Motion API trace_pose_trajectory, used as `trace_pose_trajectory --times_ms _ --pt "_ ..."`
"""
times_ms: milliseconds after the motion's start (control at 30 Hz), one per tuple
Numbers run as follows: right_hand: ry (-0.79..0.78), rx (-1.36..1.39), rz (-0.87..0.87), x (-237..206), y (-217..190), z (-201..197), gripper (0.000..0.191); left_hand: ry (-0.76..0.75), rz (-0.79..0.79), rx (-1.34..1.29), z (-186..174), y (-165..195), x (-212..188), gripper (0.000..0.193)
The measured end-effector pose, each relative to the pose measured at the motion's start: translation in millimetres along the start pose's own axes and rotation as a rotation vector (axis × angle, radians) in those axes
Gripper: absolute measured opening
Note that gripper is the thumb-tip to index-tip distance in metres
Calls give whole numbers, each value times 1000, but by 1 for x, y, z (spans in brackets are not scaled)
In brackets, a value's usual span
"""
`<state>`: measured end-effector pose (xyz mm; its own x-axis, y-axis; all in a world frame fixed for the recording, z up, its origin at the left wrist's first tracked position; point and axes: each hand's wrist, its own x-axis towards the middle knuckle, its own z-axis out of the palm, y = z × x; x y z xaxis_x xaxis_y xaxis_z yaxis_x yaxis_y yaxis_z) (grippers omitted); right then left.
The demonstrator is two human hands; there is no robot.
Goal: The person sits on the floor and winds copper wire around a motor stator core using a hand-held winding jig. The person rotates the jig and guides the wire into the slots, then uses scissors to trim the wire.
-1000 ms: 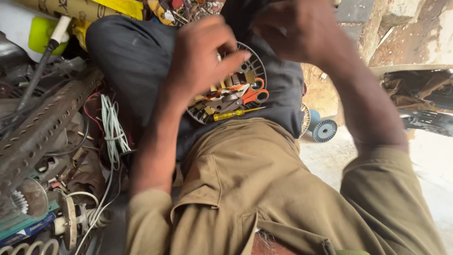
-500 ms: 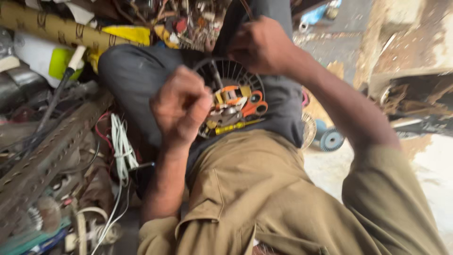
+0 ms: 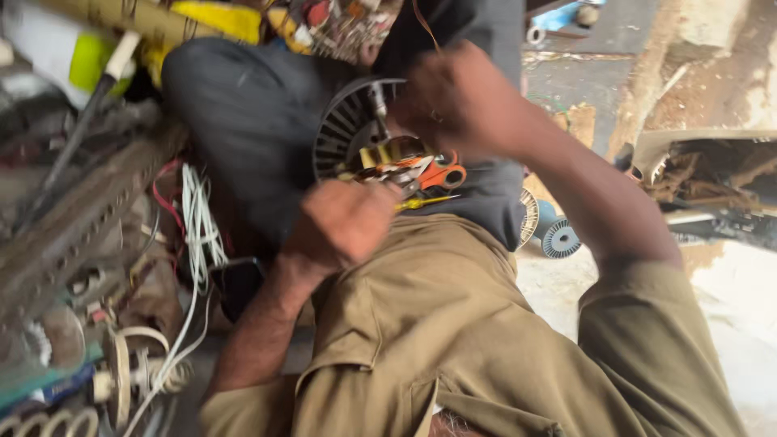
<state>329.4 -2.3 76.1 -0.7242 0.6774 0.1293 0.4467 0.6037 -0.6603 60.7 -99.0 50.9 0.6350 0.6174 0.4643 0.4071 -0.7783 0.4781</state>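
A round dark slotted disc (image 3: 344, 129) rests on the lap, against dark cloth (image 3: 243, 121). Orange-handled scissors (image 3: 441, 174), a yellow-handled screwdriver (image 3: 425, 202) and other small tools lie piled on its lower right part. My left hand (image 3: 348, 222) is curled into a fist just below the disc, at the edge of the tool pile; whatever is inside it is hidden. My right hand (image 3: 457, 101) is closed above the disc's right side, and a thin brown wire (image 3: 422, 24) runs up from it. Motion blur smears both hands.
A heap of scrap fills the left: white cables (image 3: 194, 235), a perforated metal strip (image 3: 81, 218), a yellow object (image 3: 214, 20) and a lime-green bottle (image 3: 89, 61). Small ribbed spools (image 3: 558, 239) lie on the floor to the right, beside a rough wall (image 3: 696, 73).
My left hand has come off the disc and dropped below it, uncovering the slots and tools. My right hand stays above the disc's right side.
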Motion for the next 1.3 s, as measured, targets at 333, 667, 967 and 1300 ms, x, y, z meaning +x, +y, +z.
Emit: trace_pose_trajectory --times_ms 333,667,967,1300 --pt "-219 -31 314 -32 -27 -16 21 -441 -161 -495 -22 -75 139 22" --pt "-40 26 -108 16 11 -9 32 294 -199 -555 0 -4 20 12" --pt "-313 -370 70 -25 -24 -3 16 -291 -104 -389 -15 -82 142 23" --pt "36 298 -70 22 20 -11 21 137 -105 -74 2 -8 5 12"
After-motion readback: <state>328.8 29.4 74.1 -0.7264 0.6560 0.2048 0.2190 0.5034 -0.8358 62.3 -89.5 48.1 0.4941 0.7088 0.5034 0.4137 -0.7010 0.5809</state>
